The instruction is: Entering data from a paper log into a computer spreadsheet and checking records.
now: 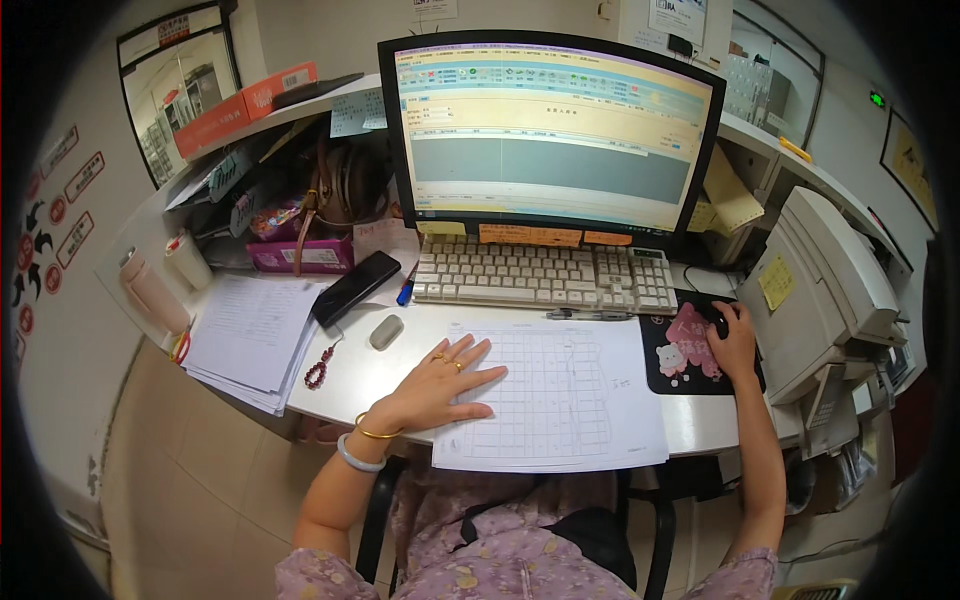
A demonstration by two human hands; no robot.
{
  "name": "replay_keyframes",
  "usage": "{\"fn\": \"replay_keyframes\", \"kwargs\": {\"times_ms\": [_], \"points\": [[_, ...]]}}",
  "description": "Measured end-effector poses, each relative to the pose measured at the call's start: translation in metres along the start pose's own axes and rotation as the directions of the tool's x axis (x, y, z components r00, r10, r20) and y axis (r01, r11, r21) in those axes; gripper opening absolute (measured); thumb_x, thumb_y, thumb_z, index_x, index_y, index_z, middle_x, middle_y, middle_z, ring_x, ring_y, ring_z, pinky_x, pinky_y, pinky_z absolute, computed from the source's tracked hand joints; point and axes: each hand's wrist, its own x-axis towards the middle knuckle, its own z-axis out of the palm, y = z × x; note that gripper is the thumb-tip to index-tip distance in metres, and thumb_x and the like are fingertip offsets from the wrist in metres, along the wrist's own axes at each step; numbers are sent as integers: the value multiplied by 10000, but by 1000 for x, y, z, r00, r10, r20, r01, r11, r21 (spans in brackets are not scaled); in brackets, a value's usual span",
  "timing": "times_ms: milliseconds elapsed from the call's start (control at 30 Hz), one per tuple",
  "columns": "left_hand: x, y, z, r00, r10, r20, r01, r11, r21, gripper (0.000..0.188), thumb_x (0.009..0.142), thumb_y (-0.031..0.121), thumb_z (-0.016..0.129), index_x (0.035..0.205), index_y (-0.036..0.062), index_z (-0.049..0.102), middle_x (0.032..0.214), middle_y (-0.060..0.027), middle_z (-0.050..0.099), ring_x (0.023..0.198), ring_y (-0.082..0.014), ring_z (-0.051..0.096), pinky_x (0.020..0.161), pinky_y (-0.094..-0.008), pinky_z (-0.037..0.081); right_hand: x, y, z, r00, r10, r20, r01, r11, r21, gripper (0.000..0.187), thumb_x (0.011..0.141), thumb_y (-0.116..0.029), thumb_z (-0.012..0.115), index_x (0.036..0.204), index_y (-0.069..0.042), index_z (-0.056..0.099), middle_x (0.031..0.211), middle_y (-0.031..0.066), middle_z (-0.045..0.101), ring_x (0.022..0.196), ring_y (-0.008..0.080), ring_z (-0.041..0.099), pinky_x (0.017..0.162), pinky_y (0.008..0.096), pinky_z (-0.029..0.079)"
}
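Observation:
My left hand (440, 385) lies flat with fingers spread on the left part of a sheet with a printed table (550, 390), at the desk's front edge. The sheet tops a thin stack of paper. A gold bangle and a pale bangle circle that wrist. To the right, my right hand (735, 345) curls over a computer mouse, mostly hidden beneath it, on a black mouse pad (665, 380) with a pink print. Beyond the sheet are a pale keyboard (540, 278) and a lit monitor (560, 150) showing a form window. A pen (590, 315) lies between keyboard and sheet.
Left of the sheet are a grey oval case (386, 332), a black phone (355, 287), a dark red bead loop (318, 368) and a paper stack (250, 335). A pink bottle (150, 285) stands at far left. A bulky printer (830, 290) bounds the right side.

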Motion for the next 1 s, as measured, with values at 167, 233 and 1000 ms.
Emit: {"fn": "replay_keyframes", "kwargs": {"times_ms": [167,233,1000], "points": [[-1,2,-2,1000,-8,5,8,1000,-5,653,903,583,544,1461,261,439,1563,-179,277,1456,-385,203,1195,-492,142,-1,-3,2,999,-26,-39,26,1000,6,391,787,-143,648,1177,-111,625,1206,205,530,1089,387,563,936,430,468],[0,3,-3,1000,-23,11,23,1000,8,653,900,590,542,1457,263,445,1565,-175,277,1456,-384,205,1196,-485,144,-1,-2,2,999,-16,-42,17,1000,7,390,787,-140,647,1176,-109,625,1204,203,530,1092,384,562,936,430,467],[0,1,-4,1000,-25,12,25,1000,-15,634,875,554,598,1425,256,493,1545,-179,317,1442,-387,238,1185,-495,161,25,-74,9,960,-255,112,209,926,314,321,808,2,490,1117,-12,578,1093,150,638,1104,328,578,944,421,438]]}}
